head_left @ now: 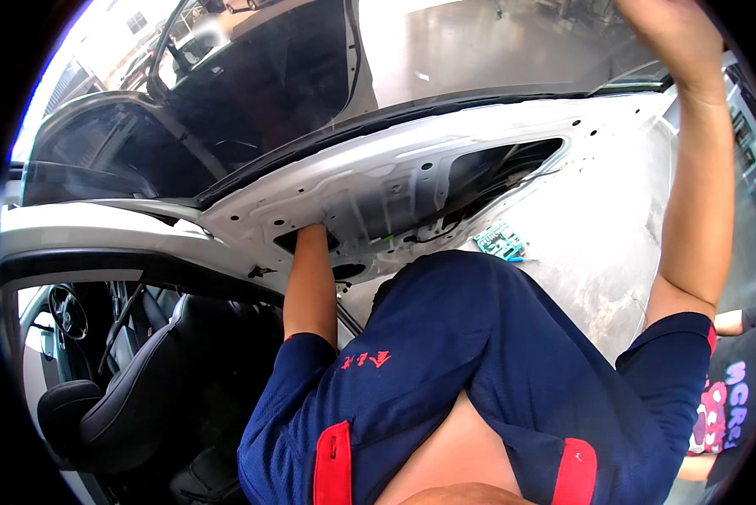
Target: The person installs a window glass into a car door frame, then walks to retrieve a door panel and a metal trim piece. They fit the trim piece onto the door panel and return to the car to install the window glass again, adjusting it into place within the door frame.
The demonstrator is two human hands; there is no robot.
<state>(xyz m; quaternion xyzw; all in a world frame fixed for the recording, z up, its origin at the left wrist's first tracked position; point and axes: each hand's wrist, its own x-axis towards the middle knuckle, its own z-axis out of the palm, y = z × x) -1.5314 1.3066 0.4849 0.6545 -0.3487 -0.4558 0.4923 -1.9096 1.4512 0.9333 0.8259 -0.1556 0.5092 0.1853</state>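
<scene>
A white car door (370,181) stands open in front of me, its inner trim off and bare metal with holes showing. My left forearm (311,286) reaches into a dark opening low in the door's left part, and the hand is hidden inside past the wrist. My right hand (668,34) is raised at the upper right, beside the far end of the tinted window glass (264,101). Its fingers run out of the picture, so I cannot tell what they touch. A larger opening (504,177) with dark parts and a cable lies toward the door's right end.
A teal tool tray (500,241) with small tools lies on the pale floor (601,261) beyond the door. At left are the car's black seat (151,383) and steering wheel (68,311). Another person in a dark printed shirt (740,396) stands close at my right.
</scene>
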